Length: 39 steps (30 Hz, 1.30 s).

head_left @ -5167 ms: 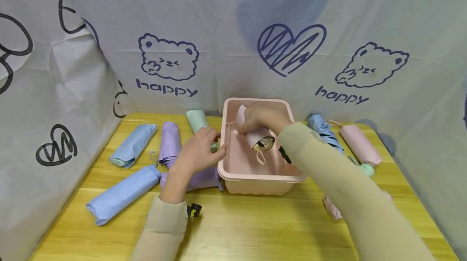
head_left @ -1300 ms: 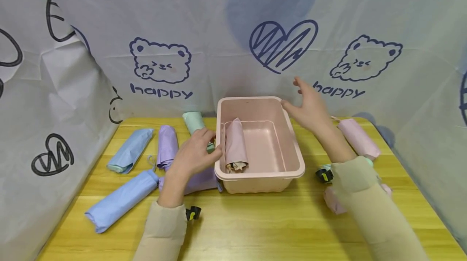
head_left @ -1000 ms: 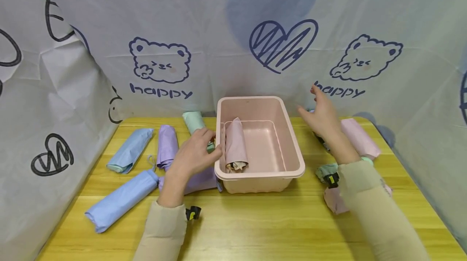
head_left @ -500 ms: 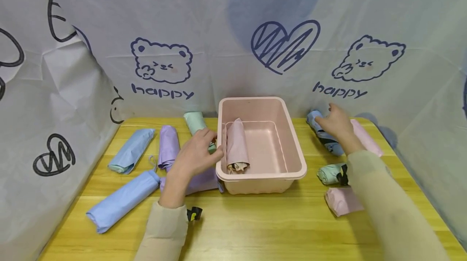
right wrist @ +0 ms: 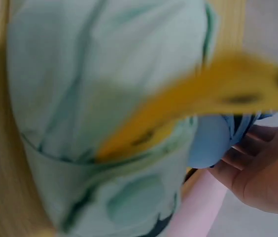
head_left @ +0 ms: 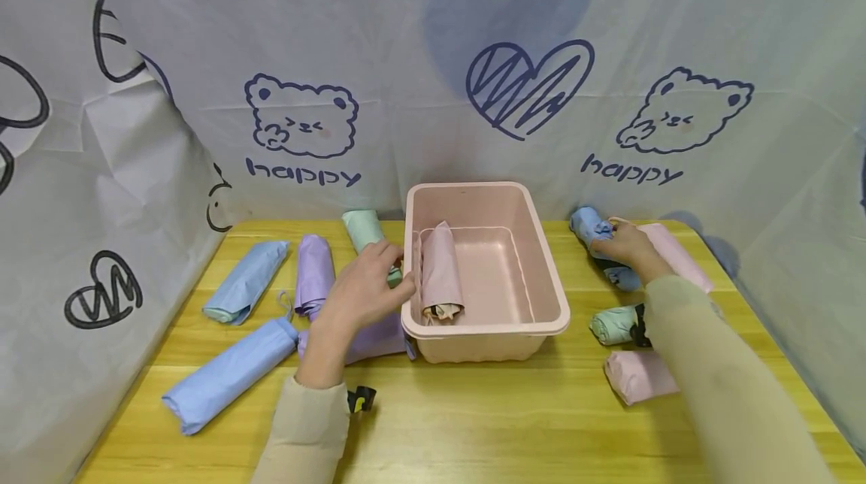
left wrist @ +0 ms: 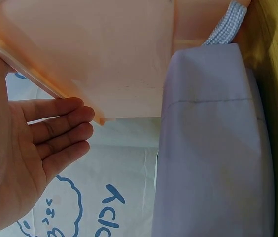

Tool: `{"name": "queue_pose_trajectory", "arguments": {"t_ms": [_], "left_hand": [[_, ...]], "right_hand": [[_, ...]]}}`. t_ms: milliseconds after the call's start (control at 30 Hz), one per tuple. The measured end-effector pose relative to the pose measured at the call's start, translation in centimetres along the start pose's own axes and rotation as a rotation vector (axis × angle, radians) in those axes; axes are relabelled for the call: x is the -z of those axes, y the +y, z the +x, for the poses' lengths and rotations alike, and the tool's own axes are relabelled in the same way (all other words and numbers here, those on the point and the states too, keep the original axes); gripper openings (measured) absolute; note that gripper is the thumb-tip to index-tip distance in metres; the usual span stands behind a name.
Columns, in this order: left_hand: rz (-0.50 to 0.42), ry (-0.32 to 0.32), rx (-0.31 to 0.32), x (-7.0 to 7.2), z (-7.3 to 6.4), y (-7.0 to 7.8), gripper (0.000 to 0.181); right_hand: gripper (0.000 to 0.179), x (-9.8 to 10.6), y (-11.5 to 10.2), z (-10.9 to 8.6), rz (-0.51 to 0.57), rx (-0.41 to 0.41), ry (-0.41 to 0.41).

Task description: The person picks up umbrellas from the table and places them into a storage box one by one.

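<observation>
The right hand (head_left: 632,251) grips a folded blue umbrella (head_left: 587,222) at the table's back right, thumb on its near side. In the right wrist view its fingers (right wrist: 237,160) lie round the umbrella's blue end (right wrist: 210,140), part of which a mint umbrella (right wrist: 99,89) hides. At the left side of a pink plastic bin (head_left: 480,349), the left hand (head_left: 368,281) touches the rim. Seen from the left wrist, its fingers (left wrist: 62,131) are loosely extended along the rim's outside. Inside the bin a folded pink umbrella (head_left: 441,266) lies against the left wall.
Left of the bin lie two blue umbrellas (head_left: 230,375), two purple ones (head_left: 314,270) and a mint one (head_left: 363,228). On the right are a mint umbrella (head_left: 612,325) and two pink ones (head_left: 636,377). A printed cloth (head_left: 433,138) hangs behind the table.
The right hand has put the pink umbrella down in the bin, swung out to the right and come down onto the blue umbrella, closing round it. The left hand has stayed at the rim.
</observation>
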<state>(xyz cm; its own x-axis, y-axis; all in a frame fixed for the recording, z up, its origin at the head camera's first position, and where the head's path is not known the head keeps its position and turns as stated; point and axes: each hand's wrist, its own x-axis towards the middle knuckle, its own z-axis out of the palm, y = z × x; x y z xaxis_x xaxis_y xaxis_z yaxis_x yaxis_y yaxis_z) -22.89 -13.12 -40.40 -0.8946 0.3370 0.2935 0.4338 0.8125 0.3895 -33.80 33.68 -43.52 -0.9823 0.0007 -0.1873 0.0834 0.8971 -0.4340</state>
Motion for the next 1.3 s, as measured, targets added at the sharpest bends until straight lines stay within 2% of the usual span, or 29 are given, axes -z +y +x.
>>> {"name": "queue_pose_trajectory", "arguments": {"t_ms": [367, 667, 867, 1000, 1167, 1300], "left_hand": [[-0.004, 0.019, -0.02, 0.0, 0.0, 0.0, 0.031], [-0.003, 0.015, -0.016, 0.0, 0.0, 0.1, 0.035], [-0.005, 0.0, -0.004, 0.0, 0.0, 0.0, 0.04], [-0.004, 0.0, -0.005, 0.0, -0.1, 0.0, 0.038], [-0.006, 0.01, -0.01, 0.1, -0.1, 0.1, 0.036], [-0.008, 0.017, -0.019, 0.1, -0.2, 0.2, 0.034]], "right_hand": [[0.056, -0.2, -0.3, -0.2, -0.03, 0.027, 0.022], [0.064, 0.0, -0.5, -0.2, -0.029, 0.042, 0.013], [0.065, 0.1, -1.3, -0.3, 0.012, 0.04, 0.015], [0.067, 0.2, -2.0, -0.4, 0.045, 0.048, 0.043], [0.053, 0.1, -2.9, -0.9, 0.079, 0.092, 0.125], [0.054, 0.2, -3.6, -1.7, 0.103, 0.095, 0.171]]}}
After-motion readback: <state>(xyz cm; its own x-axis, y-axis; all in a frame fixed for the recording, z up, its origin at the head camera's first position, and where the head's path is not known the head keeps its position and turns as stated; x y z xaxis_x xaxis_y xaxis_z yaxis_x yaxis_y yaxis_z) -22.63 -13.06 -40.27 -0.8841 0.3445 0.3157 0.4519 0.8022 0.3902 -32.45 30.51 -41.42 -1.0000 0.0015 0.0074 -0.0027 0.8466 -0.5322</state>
